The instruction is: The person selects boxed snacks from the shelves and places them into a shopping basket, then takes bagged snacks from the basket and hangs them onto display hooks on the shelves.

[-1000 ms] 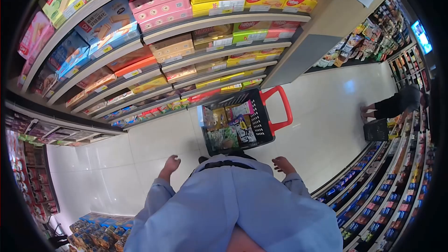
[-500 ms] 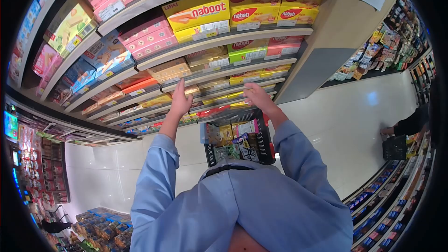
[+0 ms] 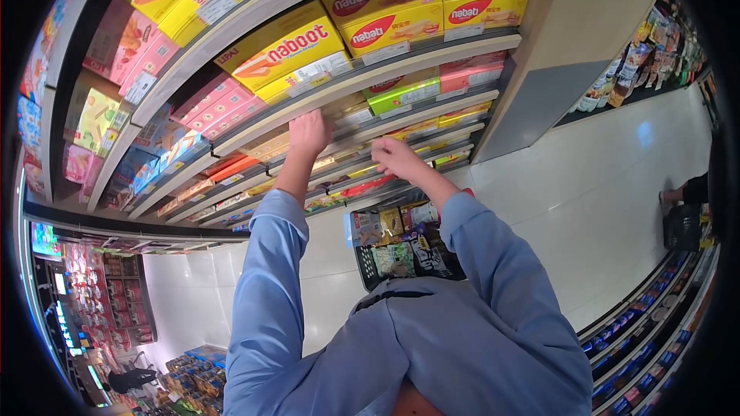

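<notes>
My left hand (image 3: 310, 132) reaches up to the shelf edge below the yellow naboot box (image 3: 287, 54); its fingers are closed, and what they hold, if anything, is hidden. My right hand (image 3: 391, 156) hovers lower and to the right, fingers curled together, in front of the lower shelves, with no item clearly visible in it. Yellow nabati boxes (image 3: 393, 27) stand on the shelf above, and a green box (image 3: 402, 97) sits on the one beneath. Under my forearms is a black basket (image 3: 368, 266) holding several packages, among them a dark bag (image 3: 428, 253).
A beige and grey shelf end panel (image 3: 532, 100) stands at the right. Beyond it are hanging snack bags (image 3: 644, 58). At the far right, a person's arm (image 3: 682, 191) is beside another dark basket (image 3: 681, 227). More shelves line the lower right.
Both hands have risen from my sides toward the shelves, and their fingers have curled since half a second ago. The shelves now appear larger and closer, and the basket is partly behind my right arm.
</notes>
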Tool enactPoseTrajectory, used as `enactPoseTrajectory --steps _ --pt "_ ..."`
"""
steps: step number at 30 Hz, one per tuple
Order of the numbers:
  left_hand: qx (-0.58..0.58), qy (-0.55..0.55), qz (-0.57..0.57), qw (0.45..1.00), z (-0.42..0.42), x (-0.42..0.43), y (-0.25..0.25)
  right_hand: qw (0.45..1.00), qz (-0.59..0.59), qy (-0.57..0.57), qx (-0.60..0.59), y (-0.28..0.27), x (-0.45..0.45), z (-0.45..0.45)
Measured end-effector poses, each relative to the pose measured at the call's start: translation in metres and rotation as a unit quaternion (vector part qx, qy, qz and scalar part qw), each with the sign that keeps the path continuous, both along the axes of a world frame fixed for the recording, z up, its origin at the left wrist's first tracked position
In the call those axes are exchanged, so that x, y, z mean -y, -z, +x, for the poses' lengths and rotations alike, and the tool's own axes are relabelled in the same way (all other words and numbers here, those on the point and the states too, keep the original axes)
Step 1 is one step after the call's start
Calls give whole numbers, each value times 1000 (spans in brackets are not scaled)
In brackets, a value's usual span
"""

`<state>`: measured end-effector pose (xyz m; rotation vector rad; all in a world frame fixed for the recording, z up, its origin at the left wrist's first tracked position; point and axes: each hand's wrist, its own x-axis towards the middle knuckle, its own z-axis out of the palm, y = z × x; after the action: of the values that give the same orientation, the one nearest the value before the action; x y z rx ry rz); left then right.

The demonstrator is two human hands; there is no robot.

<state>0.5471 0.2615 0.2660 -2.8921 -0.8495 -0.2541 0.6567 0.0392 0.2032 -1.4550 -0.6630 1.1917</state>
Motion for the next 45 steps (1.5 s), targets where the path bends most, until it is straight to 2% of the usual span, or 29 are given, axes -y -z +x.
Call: enactPoseTrajectory --steps 7,10,11,15,19,22,23,26,27,30,31,34,37,42,45 --pt "-63 -31 -69 995 39 -17 -1 999 -40 10 -28 44 49 -20" --pt "-30 -8 -75 997 42 -22 4 998 -53 16 -33 60 61 -23" --pt "-58 4 -15 998 42 -33 14 997 -64 12 -45 61 63 -22" --pt "-9 32 -87 996 40 -41 15 996 -69 6 -48 55 57 -18" --pt "33 87 24 995 34 -32 5 998 -54 28 -20 37 37 -5" --pt "24 85 3 996 29 -32 6 997 -12 64 52 26 11 12" --pt "56 115 31 991 27 -32 8 993 -2 80 90 22 3 18" --pt "55 86 -34 994 24 -20 -1 971 31 123 202 4 -24 36" --pt "-7 41 -70 997 25 -13 -11 967 33 123 222 -1 -33 40" --pt "-34 35 -107 993 25 -11 -16 962 29 131 236 -16 -52 41" --pt "-13 52 -46 998 23 -12 -11 964 27 128 230 -22 -56 38" --pt "-36 35 -66 997 23 -10 -15 968 22 117 221 -34 -69 32" --pt "-2 68 -91 994 23 -10 -18 970 8 95 226 -39 -84 29" --pt "58 78 1 995 23 0 -6 961 -13 90 262 -42 -91 33" --pt "90 86 77 989 16 14 -2 946 -4 123 300 -40 -88 29"
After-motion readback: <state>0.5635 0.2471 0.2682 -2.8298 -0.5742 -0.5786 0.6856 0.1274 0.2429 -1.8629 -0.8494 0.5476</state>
